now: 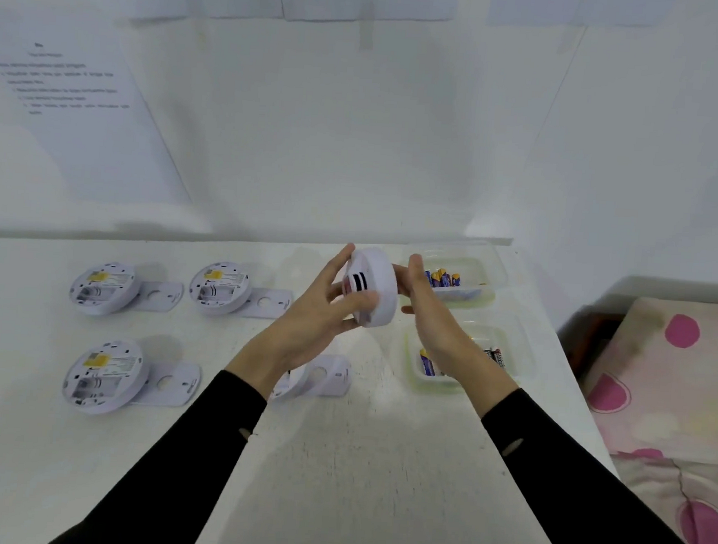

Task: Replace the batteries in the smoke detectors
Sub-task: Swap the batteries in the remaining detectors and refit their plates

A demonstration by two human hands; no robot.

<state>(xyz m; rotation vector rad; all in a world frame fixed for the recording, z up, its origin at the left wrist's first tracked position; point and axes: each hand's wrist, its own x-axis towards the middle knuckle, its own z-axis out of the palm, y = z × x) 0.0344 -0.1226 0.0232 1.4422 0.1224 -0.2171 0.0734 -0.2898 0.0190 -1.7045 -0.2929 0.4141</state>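
I hold a round white smoke detector [374,287] on edge above the table, between both hands. My left hand [318,311] grips its left side, thumb on top and fingers curled round the front. My right hand [435,315] grips its right side from behind. Three more smoke detectors lie back-side up with their battery bays showing: one at the far left [102,288], one in the far middle [220,287], one at the near left [103,375]. Each leans on a white mounting plate. A fourth mounting plate [320,379] lies below my left wrist.
Two clear plastic tubs stand on the right of the white table: the far tub [482,276] and the near tub [508,358] both hold several batteries. A bed with a pink-spotted cover [677,379] is beyond the table's right edge. Printed sheets hang on the wall.
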